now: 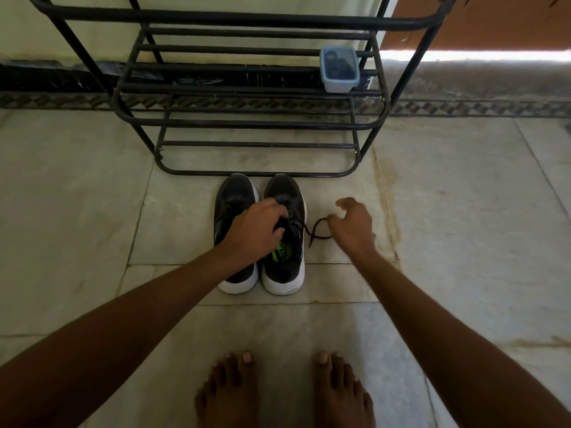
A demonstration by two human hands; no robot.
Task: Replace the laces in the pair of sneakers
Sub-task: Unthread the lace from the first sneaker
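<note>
Standing on pale marble floor (92, 211), large slabs with thin joints, a rust-coloured streak running down the slab at right. Patterned dark border strip where floor meets the wall (216, 4), which is pale. Black tube rack (247, 122) against that wall; a blue lidded box (339, 69) sits on its middle shelf at right. Brown door (482, 23) at upper right, with bright light showing under it.

Two black sneakers, white soles, side by side just in front of the rack, toes toward it: left shoe (230, 205), right shoe (285, 267) with green insole showing. Left hand (256, 227) grips the right shoe's tongue, fingers curled into the opening. Right hand (352, 223) just beside that shoe, fingers loosely curled; whether the fingers pinch the lace I cannot tell. Dark lace (315, 233) trails from the shoe in a loop on the floor, touching the thumb side. Bare feet (278, 393) at the bottom edge.
</note>
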